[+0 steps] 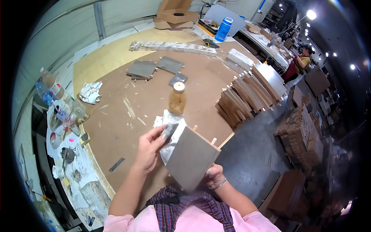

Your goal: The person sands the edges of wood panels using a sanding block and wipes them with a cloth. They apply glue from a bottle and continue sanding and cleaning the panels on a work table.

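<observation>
My right hand (214,174) grips the lower right edge of a grey wooden panel (192,154), which is tilted up in front of my chest. Light wooden dowels (213,142) stick out from its far edge. At the panel's upper left, my left hand (148,150) pinches a small dark grey pad (169,132), perhaps sandpaper. A crumpled white cloth (168,116) lies just beyond my left fingers. Behind it stands a clear jar (177,102) with amber contents and a white cap.
Grey panels (142,69) lie on the brown tabletop (116,127). A leaning row of dowelled panels (247,94) lines the right edge. Plastic bottles (50,83) and rags crowd the left. A blue bottle (224,29) stands at the back. Far right, a person (301,62) works.
</observation>
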`<move>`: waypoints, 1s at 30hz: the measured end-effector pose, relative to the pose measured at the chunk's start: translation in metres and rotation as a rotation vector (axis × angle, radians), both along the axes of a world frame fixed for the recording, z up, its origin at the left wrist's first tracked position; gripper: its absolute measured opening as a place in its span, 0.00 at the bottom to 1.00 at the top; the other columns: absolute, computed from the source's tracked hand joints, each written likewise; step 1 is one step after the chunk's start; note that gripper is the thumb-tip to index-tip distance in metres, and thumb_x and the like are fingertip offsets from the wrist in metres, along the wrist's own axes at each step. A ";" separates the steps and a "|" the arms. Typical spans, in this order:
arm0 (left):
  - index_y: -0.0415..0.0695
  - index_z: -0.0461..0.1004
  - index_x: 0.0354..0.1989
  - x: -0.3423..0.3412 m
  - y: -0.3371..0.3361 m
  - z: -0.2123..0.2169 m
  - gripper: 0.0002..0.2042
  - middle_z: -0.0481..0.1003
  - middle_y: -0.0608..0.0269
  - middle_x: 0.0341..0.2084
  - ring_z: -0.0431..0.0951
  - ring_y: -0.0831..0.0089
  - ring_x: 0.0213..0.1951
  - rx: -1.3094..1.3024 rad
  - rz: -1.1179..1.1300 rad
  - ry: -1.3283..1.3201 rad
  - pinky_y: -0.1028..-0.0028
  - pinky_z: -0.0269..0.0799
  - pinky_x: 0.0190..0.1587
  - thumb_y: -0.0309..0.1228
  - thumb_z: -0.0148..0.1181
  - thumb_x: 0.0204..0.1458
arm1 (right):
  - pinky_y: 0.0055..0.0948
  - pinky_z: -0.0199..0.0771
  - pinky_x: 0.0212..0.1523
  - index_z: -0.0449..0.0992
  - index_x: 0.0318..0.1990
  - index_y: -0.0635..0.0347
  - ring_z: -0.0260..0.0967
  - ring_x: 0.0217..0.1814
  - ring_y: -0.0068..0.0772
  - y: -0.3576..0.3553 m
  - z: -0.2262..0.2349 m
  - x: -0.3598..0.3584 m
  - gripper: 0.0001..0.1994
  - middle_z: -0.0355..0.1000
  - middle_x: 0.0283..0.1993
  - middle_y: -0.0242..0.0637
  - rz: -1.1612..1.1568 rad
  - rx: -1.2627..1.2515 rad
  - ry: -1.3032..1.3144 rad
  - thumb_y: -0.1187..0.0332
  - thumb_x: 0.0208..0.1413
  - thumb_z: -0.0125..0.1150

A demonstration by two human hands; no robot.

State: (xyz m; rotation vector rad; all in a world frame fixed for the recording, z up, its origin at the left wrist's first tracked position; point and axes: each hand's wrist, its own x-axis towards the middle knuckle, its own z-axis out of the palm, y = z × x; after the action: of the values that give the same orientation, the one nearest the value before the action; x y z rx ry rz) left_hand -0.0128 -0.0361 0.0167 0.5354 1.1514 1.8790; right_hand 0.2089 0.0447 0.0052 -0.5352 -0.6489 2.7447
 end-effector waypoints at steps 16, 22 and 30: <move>0.29 0.63 0.61 0.008 -0.036 -0.031 0.31 0.71 0.51 0.55 0.71 0.65 0.55 0.149 -0.285 -0.373 0.67 0.64 0.60 0.36 0.62 0.54 | 0.45 0.67 0.64 0.60 0.63 0.64 0.67 0.61 0.42 0.005 -0.017 -0.012 0.27 0.66 0.60 0.47 -0.140 -0.143 0.123 0.68 0.56 0.57; 0.39 0.68 0.59 -0.001 -0.058 -0.075 0.21 0.71 0.54 0.57 0.69 0.58 0.59 0.174 -0.277 -0.494 0.55 0.60 0.64 0.35 0.54 0.59 | 0.36 0.64 0.64 0.54 0.67 0.62 0.61 0.66 0.35 -0.002 -0.017 -0.027 0.27 0.62 0.63 0.43 -0.296 0.073 -0.063 0.68 0.61 0.52; 0.39 0.66 0.60 0.017 -0.033 -0.083 0.22 0.71 0.54 0.57 0.69 0.59 0.59 0.088 -0.360 -0.349 0.49 0.64 0.60 0.36 0.53 0.60 | 0.40 0.62 0.63 0.58 0.63 0.72 0.62 0.63 0.52 -0.002 -0.068 -0.030 0.47 0.64 0.59 0.56 -0.399 1.059 -0.846 0.48 0.43 0.72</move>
State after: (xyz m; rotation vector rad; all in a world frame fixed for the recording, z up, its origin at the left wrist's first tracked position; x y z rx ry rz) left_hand 0.0037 -0.0688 -0.0659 0.4100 0.6948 1.6326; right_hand 0.1787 0.0424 -0.0627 -1.2983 -1.7433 1.3821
